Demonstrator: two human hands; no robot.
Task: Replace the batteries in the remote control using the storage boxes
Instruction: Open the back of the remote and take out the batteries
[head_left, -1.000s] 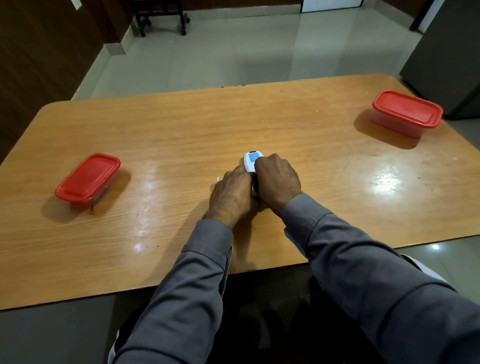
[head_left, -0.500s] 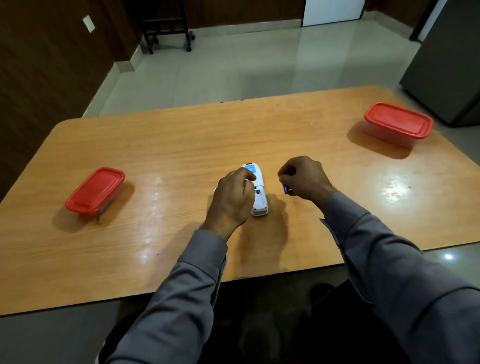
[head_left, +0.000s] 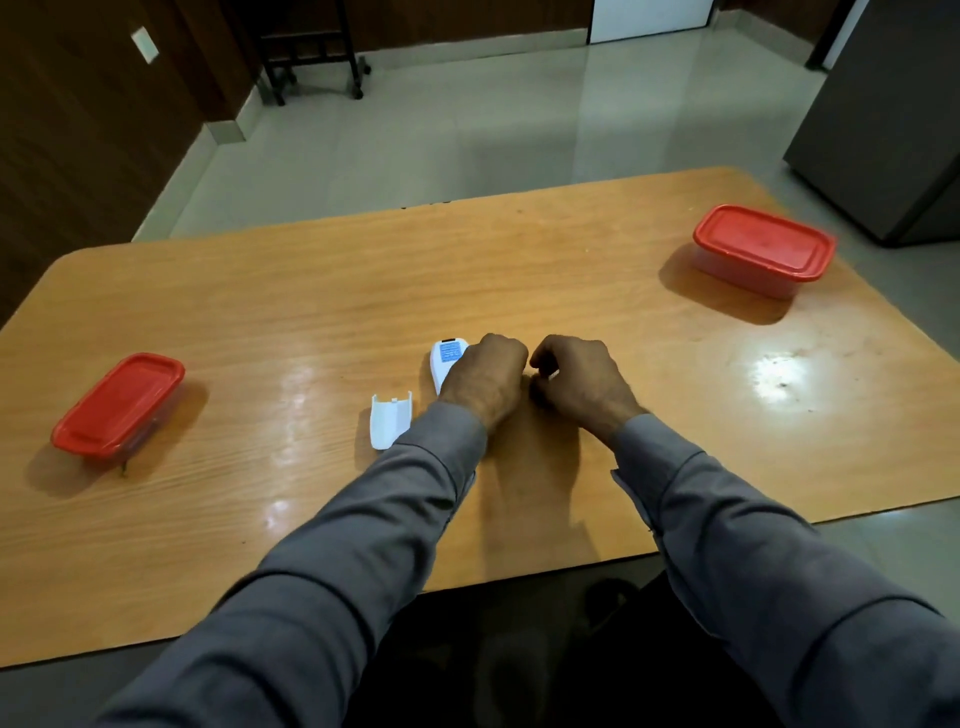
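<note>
Wooden table (head_left: 311, 291) holds the remote (head_left: 448, 358) at centre – left hand (head_left: 485, 382) curled over it, right hand (head_left: 576, 387) pinching something small, likely a battery, which wants a firm grip before either closed box (head_left: 763, 244)

You have two red-lidded storage boxes, one left (head_left: 118, 405), one far right (head_left: 763, 248); one white remote (head_left: 448, 361); one loose battery cover (head_left: 389, 420); one counter (head_left: 311, 291).

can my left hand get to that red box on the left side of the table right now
Probably yes: bare table lies between, but the left hand is gripping the remote and must let go first to reach the left red box.
</note>
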